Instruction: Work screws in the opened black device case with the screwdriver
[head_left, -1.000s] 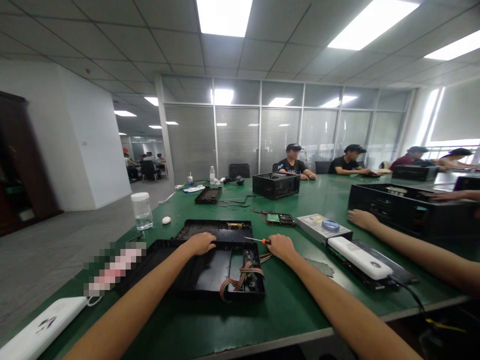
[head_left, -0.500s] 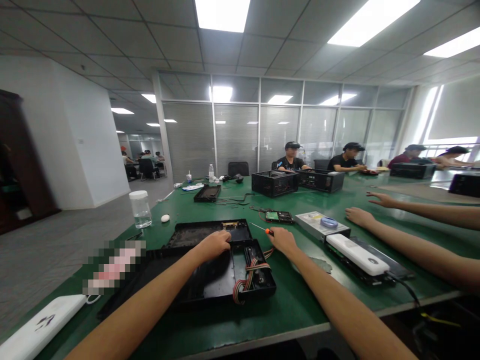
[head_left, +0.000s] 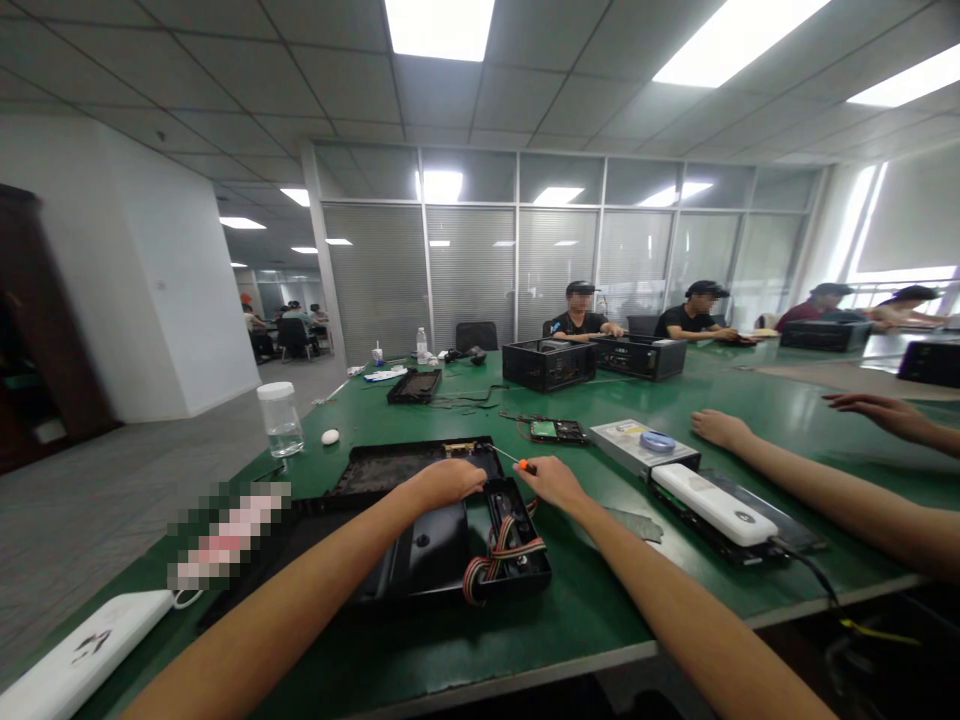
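In front of me lies an open black casing (head_left: 375, 590), with striped ribbon wires (head_left: 501, 560) at its right end. Across its back part reaches my left hand (head_left: 454, 482), fingers curled down near the back right corner; whatever they pinch is hidden. My right hand (head_left: 553, 482) is closed round a screwdriver (head_left: 526, 466) with an orange and black handle. Its thin shaft points left, over the right edge of a second black panel (head_left: 390, 467) behind the casing. A small brass-coloured strip (head_left: 459, 450) shows on that panel.
Right of my hand are a green circuit board (head_left: 555, 431), a grey metal drive box (head_left: 630, 446) and a white power bank (head_left: 712, 508). A co-worker's arm (head_left: 810, 480) rests beyond them. At left stand a clear jar (head_left: 281, 425) and a white power strip (head_left: 90, 650). Black computer cases (head_left: 550, 365) stand farther back.
My left hand has shifted right along the casing. My right hand has brought the screwdriver left, closer to the left hand. At far right, another person's hand has drawn back.
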